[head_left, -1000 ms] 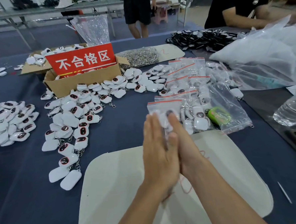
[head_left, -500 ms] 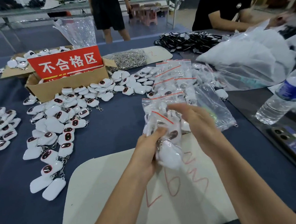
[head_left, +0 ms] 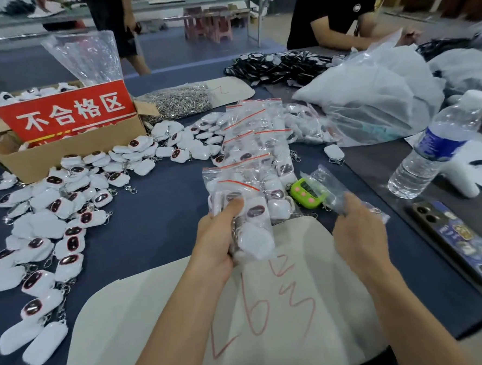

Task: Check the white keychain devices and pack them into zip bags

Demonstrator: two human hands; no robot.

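The clear plastic, red-striped filled zip bag (head_left: 249,218), stuffed with white oval keychain devices, is held over the far edge of the pale rounded mat (head_left: 115,317) marked in red pen, near the middle of the dark blue surface (head_left: 157,215). The left hand (head_left: 214,241) grips it by its left side, with the thumb across the front and the fingers curled out of sight behind.

We judge the pack light but lumpy. The film is slick and soft, and the hard shells and metal clips will shift inside. We would hold it around the bulk or pinch just below the seal strip, not by a corner.

To the right, the right hand (head_left: 355,231) pinches a thin sheaf of empty clear zip bags (head_left: 333,193) between thumb and fingers (head_left: 351,209). These look floppy and likely to cling together, so we would peel one open at the mouth.

Just beyond the hands lies a small green plastic counter (head_left: 305,192), beside a heap of packed bags (head_left: 255,142). Loose white keychain devices (head_left: 53,222) spread to the left, near a brown cardboard box (head_left: 72,158) with a red sign (head_left: 66,114). At the right are a clear water bottle (head_left: 435,148) and a dark phone (head_left: 457,239).
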